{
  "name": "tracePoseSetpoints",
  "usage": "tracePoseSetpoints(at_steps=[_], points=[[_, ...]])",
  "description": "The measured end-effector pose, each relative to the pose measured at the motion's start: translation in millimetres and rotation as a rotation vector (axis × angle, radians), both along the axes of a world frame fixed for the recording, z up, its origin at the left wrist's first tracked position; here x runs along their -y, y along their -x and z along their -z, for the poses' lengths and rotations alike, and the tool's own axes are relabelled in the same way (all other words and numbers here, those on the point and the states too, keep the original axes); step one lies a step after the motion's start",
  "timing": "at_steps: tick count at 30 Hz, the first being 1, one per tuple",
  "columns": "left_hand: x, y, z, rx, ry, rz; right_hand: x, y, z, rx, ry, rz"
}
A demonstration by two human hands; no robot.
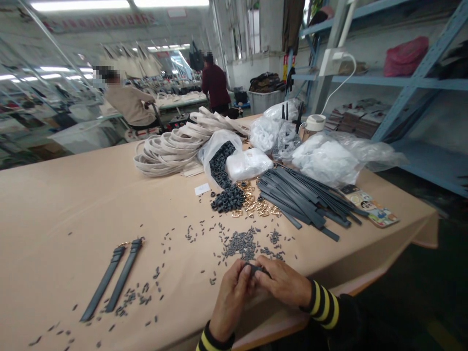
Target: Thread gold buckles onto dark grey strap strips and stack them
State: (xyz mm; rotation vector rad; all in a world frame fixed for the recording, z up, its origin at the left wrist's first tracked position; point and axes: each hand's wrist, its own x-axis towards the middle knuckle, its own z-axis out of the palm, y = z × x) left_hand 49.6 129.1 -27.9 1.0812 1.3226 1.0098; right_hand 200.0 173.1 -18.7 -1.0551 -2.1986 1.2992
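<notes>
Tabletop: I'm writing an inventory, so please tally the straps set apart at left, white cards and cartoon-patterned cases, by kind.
Straps set apart at left: 2
White card: 1
Cartoon-patterned case: 1
Total: 4

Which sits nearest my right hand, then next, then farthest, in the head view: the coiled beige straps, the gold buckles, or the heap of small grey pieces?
1. Heap of small grey pieces: just beyond the right hand, toward its left.
2. Gold buckles: farther up the table, past that heap.
3. Coiled beige straps: far left, near the table's far edge.
</notes>
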Motion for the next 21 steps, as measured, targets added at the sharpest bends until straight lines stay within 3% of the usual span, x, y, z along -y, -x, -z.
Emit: tracePoseSetpoints(at_steps=[5, 8, 11, 14, 16, 18, 21], points=[[-17.4, -8.7, 5.5, 0.502, 0.186, -0.199, -22.5, -4.1, -8.6, -0.065, 0.152, 0.009], [-35.7, -5.1, 3.0, 0.516, 0.168, -0.199, -38.8, -6.6, -4.1, -0.122, 0.24, -0.008], [-66.9, 8.1, 0.7, 0.063, 0.045, -0.055, -52.7, -8.3, 6.6, -0.187, 0.298, 0.066], [-107.0, 22.5, 1.6, -0.662, -0.336, 0.026, -62.5, -7.8, 16.1, -0.208, 0.429, 0.178], [-130.5, 28.1, 3.4, -1.01, -0.488, 0.115, -65.6, -6.9, 20.3, -0.255, 0.526, 0.21], [-146.0, 29.6, 5.3, -1.172, -0.501, 0.179, -65.5, -6.5, 24.9, -0.313, 0.579, 0.206], [-155.1, 27.0, 9.8, -1.264, -0.482, 0.166, -62.0, -7.5, 36.5, -0.3, 0.586, 0.205]])
